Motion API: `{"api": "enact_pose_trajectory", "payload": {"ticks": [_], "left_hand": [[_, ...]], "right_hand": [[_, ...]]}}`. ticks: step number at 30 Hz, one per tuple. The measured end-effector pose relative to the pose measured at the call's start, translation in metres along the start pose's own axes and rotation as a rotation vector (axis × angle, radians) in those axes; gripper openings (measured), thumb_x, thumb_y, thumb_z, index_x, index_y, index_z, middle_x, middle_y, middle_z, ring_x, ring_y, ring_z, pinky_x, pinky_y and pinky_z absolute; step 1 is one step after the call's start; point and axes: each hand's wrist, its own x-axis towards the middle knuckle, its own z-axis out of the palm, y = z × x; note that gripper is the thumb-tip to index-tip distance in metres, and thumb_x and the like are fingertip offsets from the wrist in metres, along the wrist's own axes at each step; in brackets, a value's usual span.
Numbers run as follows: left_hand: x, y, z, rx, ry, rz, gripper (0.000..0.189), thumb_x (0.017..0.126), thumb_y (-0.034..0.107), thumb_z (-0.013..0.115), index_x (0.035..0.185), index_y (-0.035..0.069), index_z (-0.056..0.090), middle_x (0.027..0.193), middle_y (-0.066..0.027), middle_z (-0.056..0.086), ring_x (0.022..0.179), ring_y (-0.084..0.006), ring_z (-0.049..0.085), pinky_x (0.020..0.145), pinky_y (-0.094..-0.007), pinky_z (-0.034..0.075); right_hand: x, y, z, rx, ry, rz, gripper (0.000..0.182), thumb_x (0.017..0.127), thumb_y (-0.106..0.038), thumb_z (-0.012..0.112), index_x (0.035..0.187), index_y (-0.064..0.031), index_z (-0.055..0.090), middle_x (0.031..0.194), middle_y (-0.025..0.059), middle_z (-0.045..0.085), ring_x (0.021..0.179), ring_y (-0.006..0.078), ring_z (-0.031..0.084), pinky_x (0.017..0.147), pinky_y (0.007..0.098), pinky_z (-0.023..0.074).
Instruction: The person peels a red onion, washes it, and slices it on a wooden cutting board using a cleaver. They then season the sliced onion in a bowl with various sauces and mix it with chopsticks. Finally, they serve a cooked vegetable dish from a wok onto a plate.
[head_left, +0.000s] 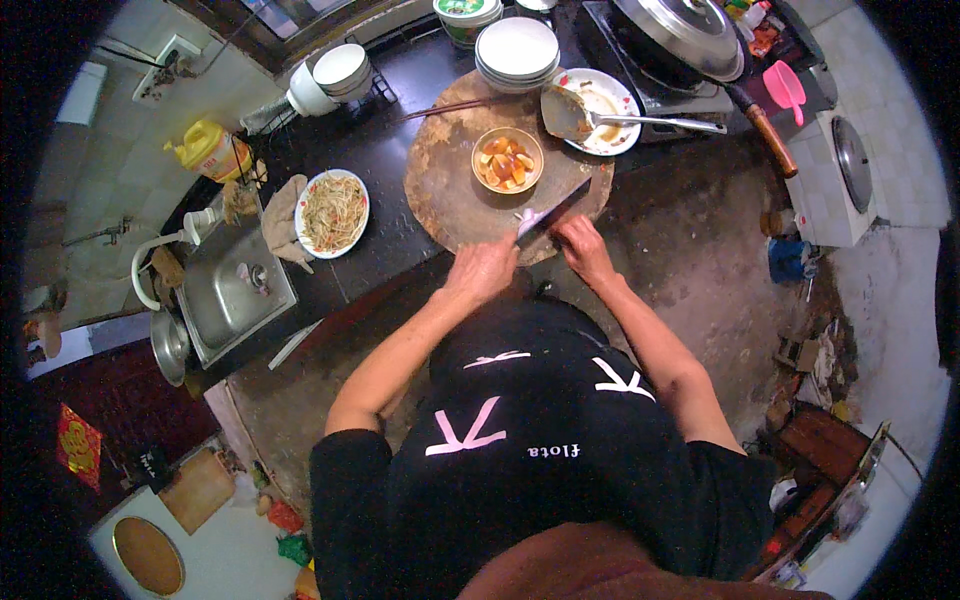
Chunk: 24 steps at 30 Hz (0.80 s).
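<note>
My left hand (484, 268) is closed around the hidden handle of a kitchen knife (566, 204), whose blade slants up to the right over a round wooden chopping board (450, 210). Beside the blade, my right hand (583, 244) has its fingers curled at the board's near edge; whether they hold anything is unclear. A small pale purple piece (528, 218) lies against the blade near my left hand. Just beyond the knife stands a bowl (478, 177) of orange and pale wedges. Chopsticks (454, 109) rest on the board's far left part.
Stacked white bowls (517, 46) stand at the board's far edge. A metal spatula (637, 120) lies across a stained plate (624, 141). Left are a plate of bean sprouts (332, 214), a cloth (281, 225) and a steel sink (232, 307). A lidded wok (694, 34) sits far right.
</note>
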Motion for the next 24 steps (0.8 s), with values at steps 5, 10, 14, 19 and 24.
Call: {"api": "enact_pose_trajectory", "payload": {"ticks": [5,10,14,19,24], "left_hand": [[-0.013,-0.009,-0.042,0.090,0.219,0.211,0.015,0.083,0.015,0.058,0.091,0.006,0.049,0.077,-0.0179,0.060,0.072,-0.0393,0.061,0.060,-0.0486,0.049],[-0.026,-0.012,-0.046,0.431,0.334,0.320,0.011,0.077,0.012,0.058,0.083,0.010,0.050,0.070,-0.0076,0.051,0.068,-0.0233,0.060,0.056,-0.0348,0.050],[-0.025,-0.014,-0.045,0.601,0.435,0.374,0.009,0.076,0.012,0.057,0.078,0.012,0.048,0.067,-0.0035,0.047,0.064,-0.0166,0.056,0.052,-0.0286,0.047],[-0.007,-0.014,-0.070,0.667,0.543,0.394,0.010,0.075,0.014,0.057,0.078,0.014,0.048,0.069,-0.0024,0.047,0.065,-0.0168,0.055,0.052,-0.0285,0.047],[0.023,-0.029,-0.084,0.758,0.608,0.436,0.008,0.075,0.016,0.057,0.079,0.015,0.050,0.068,-0.0013,0.048,0.066,-0.0160,0.056,0.053,-0.0279,0.047]], "right_hand": [[0.003,0.003,-0.018,0.192,0.282,0.266,0.017,0.080,0.001,0.060,0.097,-0.0022,0.063,0.096,0.0121,0.063,0.090,0.0264,0.062,0.080,0.0320,0.0494],[0.025,0.006,-0.067,0.326,0.443,0.464,0.019,0.083,-0.010,0.065,0.101,-0.0041,0.065,0.094,0.0085,0.064,0.083,0.0174,0.062,0.075,0.0282,0.0498],[0.077,-0.072,-0.094,0.283,-0.247,0.145,0.031,0.081,-0.017,0.069,0.111,-0.0089,0.064,0.103,0.0070,0.062,0.087,0.0173,0.062,0.075,0.0291,0.0501],[0.112,-0.085,-0.076,0.102,-0.401,-0.182,0.030,0.083,-0.020,0.067,0.112,-0.0125,0.065,0.111,0.0074,0.059,0.097,0.0255,0.061,0.082,0.0356,0.0490],[0.153,-0.056,-0.063,0.212,-0.373,-0.164,0.028,0.081,-0.011,0.066,0.109,-0.0115,0.067,0.105,0.0112,0.061,0.094,0.0285,0.061,0.081,0.0365,0.0488]]}}
